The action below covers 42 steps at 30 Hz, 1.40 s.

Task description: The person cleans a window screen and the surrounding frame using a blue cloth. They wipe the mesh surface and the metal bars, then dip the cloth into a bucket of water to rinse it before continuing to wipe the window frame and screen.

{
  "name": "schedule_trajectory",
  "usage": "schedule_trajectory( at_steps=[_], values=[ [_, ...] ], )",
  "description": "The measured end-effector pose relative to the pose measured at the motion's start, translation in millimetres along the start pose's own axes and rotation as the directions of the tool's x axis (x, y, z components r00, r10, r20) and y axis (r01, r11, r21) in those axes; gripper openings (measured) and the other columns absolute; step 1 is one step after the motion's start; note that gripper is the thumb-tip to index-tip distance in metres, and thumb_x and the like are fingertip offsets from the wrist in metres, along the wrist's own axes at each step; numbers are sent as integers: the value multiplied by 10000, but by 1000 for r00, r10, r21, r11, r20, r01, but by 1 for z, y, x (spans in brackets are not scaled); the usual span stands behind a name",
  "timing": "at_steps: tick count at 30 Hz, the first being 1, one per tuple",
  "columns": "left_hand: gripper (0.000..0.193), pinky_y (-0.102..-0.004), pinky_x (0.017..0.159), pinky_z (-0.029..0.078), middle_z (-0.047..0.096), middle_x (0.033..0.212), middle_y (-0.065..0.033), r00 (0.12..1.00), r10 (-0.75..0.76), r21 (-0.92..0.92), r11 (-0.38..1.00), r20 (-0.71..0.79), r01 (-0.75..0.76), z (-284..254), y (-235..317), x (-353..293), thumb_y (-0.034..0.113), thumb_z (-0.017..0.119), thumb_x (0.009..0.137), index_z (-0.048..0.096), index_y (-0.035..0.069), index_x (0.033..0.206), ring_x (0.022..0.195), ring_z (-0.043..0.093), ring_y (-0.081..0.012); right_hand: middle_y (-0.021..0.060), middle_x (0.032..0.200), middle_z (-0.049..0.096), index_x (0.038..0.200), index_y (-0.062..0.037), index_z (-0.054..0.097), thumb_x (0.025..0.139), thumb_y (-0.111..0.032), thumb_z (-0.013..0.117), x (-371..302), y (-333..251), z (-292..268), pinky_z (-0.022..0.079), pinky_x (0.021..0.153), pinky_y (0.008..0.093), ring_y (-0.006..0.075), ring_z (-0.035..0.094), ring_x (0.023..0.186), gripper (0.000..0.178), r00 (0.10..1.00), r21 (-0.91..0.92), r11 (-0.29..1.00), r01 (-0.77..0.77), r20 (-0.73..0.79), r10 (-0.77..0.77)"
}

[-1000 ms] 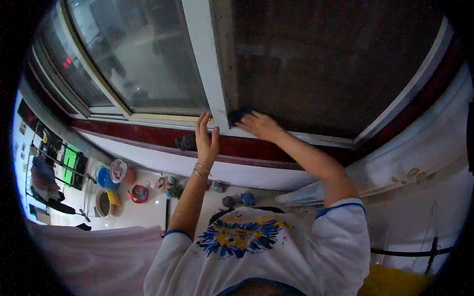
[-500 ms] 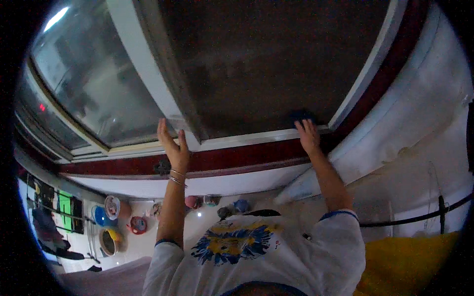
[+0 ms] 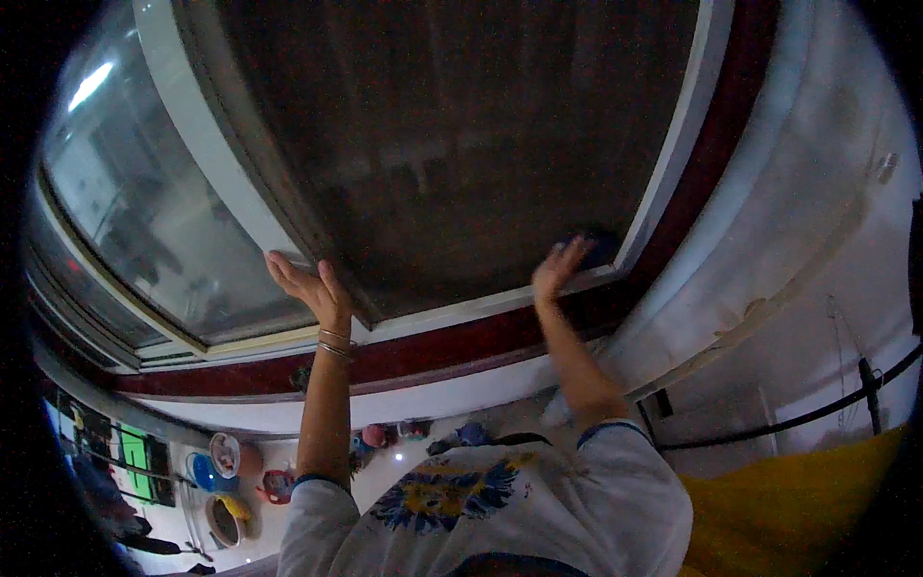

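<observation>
A window with a white frame (image 3: pixel 437 317) and a dark mesh-like panel (image 3: pixel 461 125) stands before me. My left hand (image 3: pixel 312 290) lies against the upright of the frame, its fingers stretched and the thumb apart, with nothing in it. Two thin bangles circle that wrist. By the panel's lower right corner, my right hand (image 3: pixel 560 269) is smeared by motion. Its fingers press on a dark blue, cloth-like thing (image 3: pixel 602 248) against the panel. The hand partly covers that thing, and its exact kind is unclear.
Glass panes (image 3: pixel 183 221) fill the left of the window, above a dark red sill (image 3: pixel 433 354). Below at left are a blue basin (image 3: pixel 204 472), a round pot (image 3: pixel 226 522) and a red container (image 3: pixel 277 487). At right are a stained wall (image 3: pixel 769 317) and yellow fabric (image 3: pixel 788 500).
My view has shifted, so the window sits further left and lower. My right hand has swung left and tilted, and the dark blue thing is closer to the frame's corner. My left hand stays on the upright.
</observation>
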<state>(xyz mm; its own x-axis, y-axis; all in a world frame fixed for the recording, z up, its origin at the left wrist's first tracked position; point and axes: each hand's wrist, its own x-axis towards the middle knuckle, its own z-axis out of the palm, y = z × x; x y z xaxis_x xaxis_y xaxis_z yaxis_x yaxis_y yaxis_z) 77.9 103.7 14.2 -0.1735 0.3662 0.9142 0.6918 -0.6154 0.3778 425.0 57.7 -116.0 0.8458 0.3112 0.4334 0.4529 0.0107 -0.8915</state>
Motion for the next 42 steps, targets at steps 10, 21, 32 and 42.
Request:
schedule_trajectory(
  at_steps=[10,21,32,42],
  values=[
    [743,-465,1051,100,74,1414,-268,999,11,72,997,33,-14,-1,-2,-1,461,358,894,75,-18,1386,1306,105,-396,247,1036,507,914,-31,593,787,-94,551,-110,-66,57,416,798,493,406,474,1037,148,581,36,806,591,674,-456],
    [619,-466,1060,127,59,1409,-257,997,47,19,999,57,-48,-7,-1,3,279,371,920,88,-23,1380,1313,98,-380,251,1417,174,1339,8,289,894,-57,400,-41,-1,20,227,1045,446,389,197,1307,463,1000,-88,996,17,-18,-19],
    [696,-444,1052,112,108,1412,-251,996,29,-33,999,82,-26,-15,-17,0,396,376,900,104,-19,1388,1307,129,-385,219,1280,412,1189,-144,506,790,-123,570,72,-277,34,386,885,514,424,443,1103,404,432,-58,433,900,-19,-901],
    [630,-437,1047,140,125,1438,-226,979,-89,-59,993,184,102,-54,-7,-28,380,317,916,156,-1,1390,1312,155,-369,114,1229,499,1153,-128,552,831,-182,442,-42,-122,42,397,951,415,229,492,1128,344,-373,410,-150,900,544,-751]
  ],
)
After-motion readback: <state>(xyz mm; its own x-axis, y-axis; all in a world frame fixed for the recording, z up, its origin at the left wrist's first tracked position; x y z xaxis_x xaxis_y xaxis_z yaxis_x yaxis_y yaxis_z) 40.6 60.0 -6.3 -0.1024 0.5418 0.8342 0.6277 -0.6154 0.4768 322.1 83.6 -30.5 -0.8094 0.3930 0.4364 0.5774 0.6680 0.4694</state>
